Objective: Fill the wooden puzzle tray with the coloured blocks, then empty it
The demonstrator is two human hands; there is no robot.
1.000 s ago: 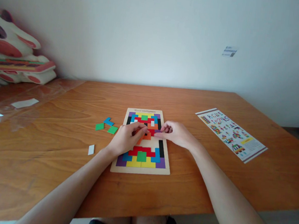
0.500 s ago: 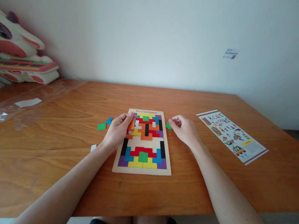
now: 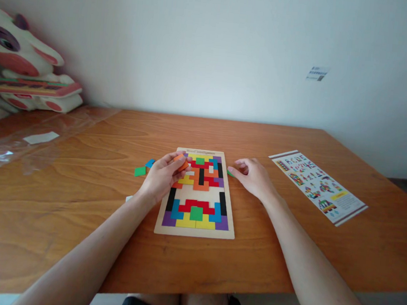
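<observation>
My left hand (image 3: 163, 175) is closed on an orange puzzle piece (image 3: 181, 162), held over the upper left of a wooden puzzle board (image 3: 195, 234). Part of that piece is hidden by the fingers. Coloured pieces fill the board's top and bottom areas, with bare wood across the middle. Just right of the board, my right hand (image 3: 253, 177) rests low at the table with thumb and forefinger apart. A green piece (image 3: 229, 172) lies at its thumb, mostly covered; whether the thumb presses on it is unclear.
Left of the board lie a green square (image 3: 140, 171), a blue piece (image 3: 149, 163) and a white piece (image 3: 128, 198) partly behind my forearm. A printed pattern sheet (image 3: 317, 187) lies to the right. Clear plastic wrapping (image 3: 32, 155) and a cow-shaped toy keyboard (image 3: 29, 89) are at the left.
The orange piece has turned in my left hand and shows more of its face. My right hand has lowered slightly, and its thumb now covers more of the green piece.
</observation>
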